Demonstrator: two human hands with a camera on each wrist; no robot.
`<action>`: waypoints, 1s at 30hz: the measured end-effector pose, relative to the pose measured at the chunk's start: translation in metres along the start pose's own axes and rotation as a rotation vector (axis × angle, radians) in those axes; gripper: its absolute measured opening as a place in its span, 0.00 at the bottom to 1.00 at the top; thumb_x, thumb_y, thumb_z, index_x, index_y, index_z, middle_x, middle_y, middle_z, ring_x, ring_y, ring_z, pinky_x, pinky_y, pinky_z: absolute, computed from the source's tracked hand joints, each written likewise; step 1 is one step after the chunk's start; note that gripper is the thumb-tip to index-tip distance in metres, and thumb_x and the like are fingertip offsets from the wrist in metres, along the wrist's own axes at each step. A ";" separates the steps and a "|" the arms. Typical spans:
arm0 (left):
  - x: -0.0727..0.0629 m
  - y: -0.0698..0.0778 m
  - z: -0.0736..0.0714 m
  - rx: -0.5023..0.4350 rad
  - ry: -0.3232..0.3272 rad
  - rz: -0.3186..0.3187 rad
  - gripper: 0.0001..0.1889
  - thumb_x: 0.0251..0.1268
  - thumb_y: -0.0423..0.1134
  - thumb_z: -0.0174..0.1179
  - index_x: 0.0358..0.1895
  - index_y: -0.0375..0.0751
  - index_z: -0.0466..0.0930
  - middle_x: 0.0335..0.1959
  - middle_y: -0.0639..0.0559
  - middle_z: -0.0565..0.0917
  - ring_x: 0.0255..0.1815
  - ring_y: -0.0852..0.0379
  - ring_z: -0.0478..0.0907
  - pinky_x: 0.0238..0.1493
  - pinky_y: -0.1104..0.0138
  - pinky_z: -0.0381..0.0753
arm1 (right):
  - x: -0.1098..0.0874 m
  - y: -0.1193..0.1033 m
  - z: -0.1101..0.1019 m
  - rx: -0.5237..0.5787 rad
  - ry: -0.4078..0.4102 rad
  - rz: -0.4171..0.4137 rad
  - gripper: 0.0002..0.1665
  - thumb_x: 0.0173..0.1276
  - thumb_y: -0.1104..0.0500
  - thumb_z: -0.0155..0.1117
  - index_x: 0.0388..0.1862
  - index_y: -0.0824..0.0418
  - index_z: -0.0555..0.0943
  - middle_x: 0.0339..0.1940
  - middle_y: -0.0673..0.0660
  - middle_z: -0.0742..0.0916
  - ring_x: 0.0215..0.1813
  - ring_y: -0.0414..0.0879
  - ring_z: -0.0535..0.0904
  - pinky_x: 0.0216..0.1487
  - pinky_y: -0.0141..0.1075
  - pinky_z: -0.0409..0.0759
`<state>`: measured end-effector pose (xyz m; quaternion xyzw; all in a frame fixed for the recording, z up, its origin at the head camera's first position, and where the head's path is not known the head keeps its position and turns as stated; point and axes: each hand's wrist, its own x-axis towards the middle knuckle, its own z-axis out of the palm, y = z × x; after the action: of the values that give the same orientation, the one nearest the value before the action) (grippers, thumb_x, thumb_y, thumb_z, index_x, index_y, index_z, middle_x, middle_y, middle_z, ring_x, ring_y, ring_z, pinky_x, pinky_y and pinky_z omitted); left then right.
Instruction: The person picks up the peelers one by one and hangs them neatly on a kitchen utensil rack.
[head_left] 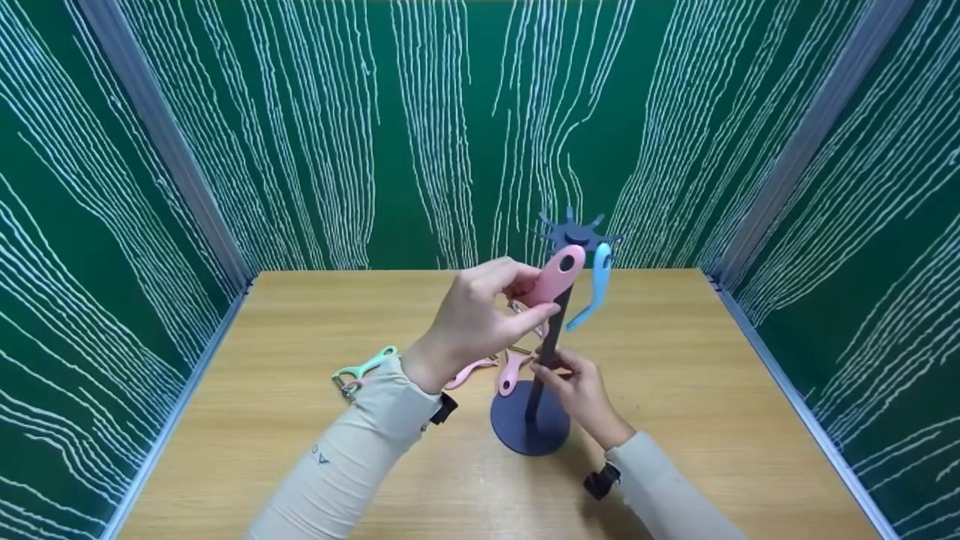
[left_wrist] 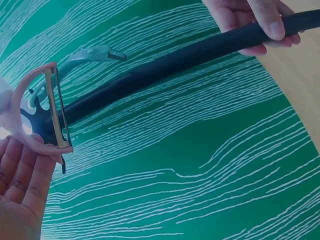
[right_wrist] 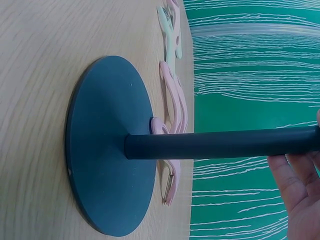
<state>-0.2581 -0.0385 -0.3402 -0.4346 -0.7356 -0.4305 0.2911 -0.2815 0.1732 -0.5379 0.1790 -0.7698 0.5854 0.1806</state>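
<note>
A pink peeler (head_left: 556,276) with a hole in its handle is pinched between the thumb and fingers of my left hand (head_left: 480,315), just in front of the top of a dark stand. In the left wrist view the blade of this peeler (left_wrist: 57,107) faces the pole. Lower down, my right hand (head_left: 581,390) grips the pole (right_wrist: 215,145) of the stand, above its round base (head_left: 517,424). A hook ring (head_left: 576,231) with several prongs crowns the stand, and a blue peeler (head_left: 599,285) hangs from its right side.
More peelers lie on the wooden table behind the stand: a green peeler (head_left: 367,364) to the left and several pink ones, including a pink peeler (head_left: 510,375) close to the base. Green walls (head_left: 420,135) with white streaks enclose the table at the back and sides.
</note>
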 end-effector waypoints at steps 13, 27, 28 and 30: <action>0.001 -0.006 0.011 0.045 -0.026 -0.010 0.14 0.64 0.36 0.79 0.49 0.34 0.90 0.37 0.45 0.90 0.36 0.55 0.86 0.41 0.69 0.90 | 0.000 0.001 0.000 -0.008 0.015 -0.023 0.08 0.67 0.74 0.76 0.44 0.71 0.90 0.36 0.63 0.93 0.39 0.33 0.87 0.39 0.24 0.87; -0.003 -0.012 0.013 0.047 -0.028 -0.022 0.14 0.65 0.35 0.78 0.50 0.33 0.89 0.38 0.44 0.90 0.39 0.53 0.87 0.44 0.69 0.89 | -0.001 0.000 0.001 -0.025 0.023 0.015 0.09 0.68 0.72 0.76 0.45 0.66 0.91 0.37 0.62 0.94 0.39 0.33 0.88 0.40 0.26 0.88; -0.004 -0.013 0.012 0.048 -0.030 -0.018 0.15 0.65 0.35 0.78 0.51 0.33 0.89 0.39 0.44 0.90 0.40 0.53 0.87 0.46 0.69 0.89 | -0.001 0.000 0.000 -0.026 0.023 0.014 0.09 0.68 0.72 0.76 0.46 0.66 0.91 0.37 0.62 0.94 0.39 0.33 0.88 0.40 0.26 0.88; -0.006 -0.015 0.011 0.055 -0.031 -0.010 0.15 0.66 0.36 0.78 0.52 0.33 0.89 0.40 0.44 0.90 0.42 0.52 0.88 0.48 0.69 0.89 | -0.001 0.000 0.000 -0.021 0.022 0.014 0.10 0.67 0.73 0.76 0.46 0.67 0.91 0.37 0.63 0.94 0.39 0.33 0.88 0.40 0.26 0.88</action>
<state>-0.2691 -0.0345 -0.3558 -0.4294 -0.7538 -0.4049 0.2890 -0.2811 0.1729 -0.5387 0.1651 -0.7753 0.5804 0.1868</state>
